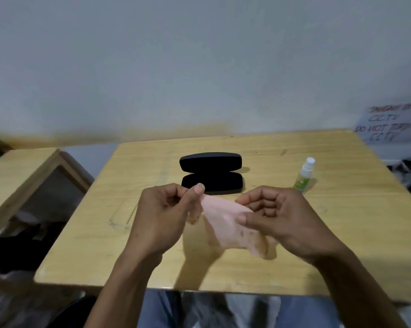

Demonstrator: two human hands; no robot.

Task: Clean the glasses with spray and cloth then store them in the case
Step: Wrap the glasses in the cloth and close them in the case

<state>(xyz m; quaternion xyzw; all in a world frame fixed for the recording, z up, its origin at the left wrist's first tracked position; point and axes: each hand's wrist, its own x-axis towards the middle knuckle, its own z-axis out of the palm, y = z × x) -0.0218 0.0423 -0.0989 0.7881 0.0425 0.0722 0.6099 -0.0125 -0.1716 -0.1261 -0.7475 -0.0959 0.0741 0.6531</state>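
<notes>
My left hand (166,209) pinches the upper left corner of a pale pink cloth (223,223) between thumb and fingers. The cloth's right side is pinched by my right hand (275,214), and the cloth is stretched between the two hands above the wooden table (341,233). Behind my hands a black glasses case (211,172) lies open, lid raised at the back. At the right stands a small green spray bottle (303,176) with a white cap. A faint thin outline (123,215) lies on the table left of my left hand, too blurred to identify.
A lower wooden cabinet (22,176) stands to the left of the table. A handwritten paper sign (393,124) leans against the wall at the far right. The table's front edge is close to my lap.
</notes>
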